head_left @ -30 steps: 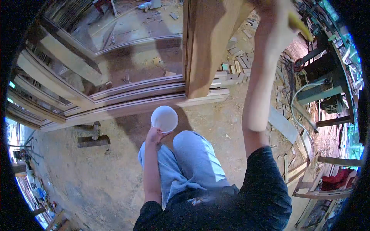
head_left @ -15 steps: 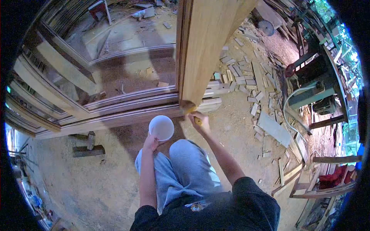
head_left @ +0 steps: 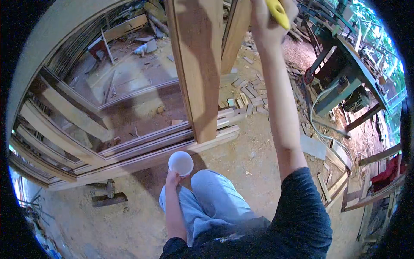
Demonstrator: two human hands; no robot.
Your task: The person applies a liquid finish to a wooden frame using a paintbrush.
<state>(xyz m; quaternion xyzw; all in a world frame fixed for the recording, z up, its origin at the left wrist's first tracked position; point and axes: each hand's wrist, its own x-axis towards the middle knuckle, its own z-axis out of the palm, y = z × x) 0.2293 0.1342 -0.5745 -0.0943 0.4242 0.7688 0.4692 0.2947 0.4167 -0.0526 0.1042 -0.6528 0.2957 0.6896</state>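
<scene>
My left hand grips a white bowl by its near rim, above the floor and close to my knees. Its contents cannot be made out. Raised at the top edge of the view, my right hand is closed around the yellow handle of a paintbrush; the bristle end is out of sight. Left of that arm rises a broad wooden post, part of a large wooden frame whose bottom rail runs across in front of me.
Wooden blocks lie on the floor at the left. Wood offcuts are scattered beyond the frame on the right, near a grey board. A machine table with a pale cable stands farther right.
My right hand has gone from the foot of the post up to the top of the view with the paintbrush. The view has tilted upward; my left hand still holds the bowl.
</scene>
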